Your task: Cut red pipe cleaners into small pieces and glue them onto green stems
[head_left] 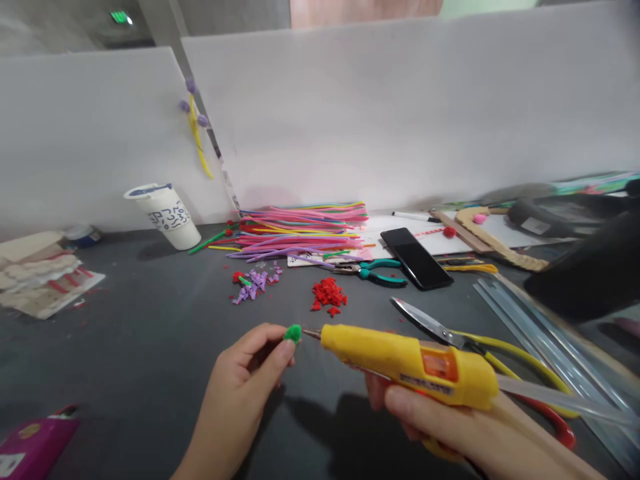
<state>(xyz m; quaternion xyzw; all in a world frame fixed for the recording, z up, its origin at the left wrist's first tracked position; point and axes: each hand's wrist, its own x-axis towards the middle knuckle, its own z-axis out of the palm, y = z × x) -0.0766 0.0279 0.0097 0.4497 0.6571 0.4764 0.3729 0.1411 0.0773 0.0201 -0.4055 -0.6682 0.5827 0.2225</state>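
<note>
Between thumb and fingertips, my left hand (pixel 250 380) pinches a small fuzzy green piece (pixel 293 333), which looks like pipe cleaner. My right hand (pixel 425 413) grips a yellow hot glue gun (pixel 400 357), a clear glue stick (pixel 560 393) sticking out of its back. The metal nozzle points left, its tip right beside the green piece; whether they touch I cannot tell. Beyond my hands lie a pile of small red pieces (pixel 329 293) and a pile of purple cut pieces (pixel 255 285) with some red and green among them.
Pink, purple and yellow pipe cleaners (pixel 300 230) lie bundled at the back. Teal-handled pliers (pixel 377 272), a black phone (pixel 417 259), large scissors (pixel 450 337) and clear sticks (pixel 530 333) are rightward. A white cup (pixel 167 217) and a magenta box (pixel 37 443) stand left.
</note>
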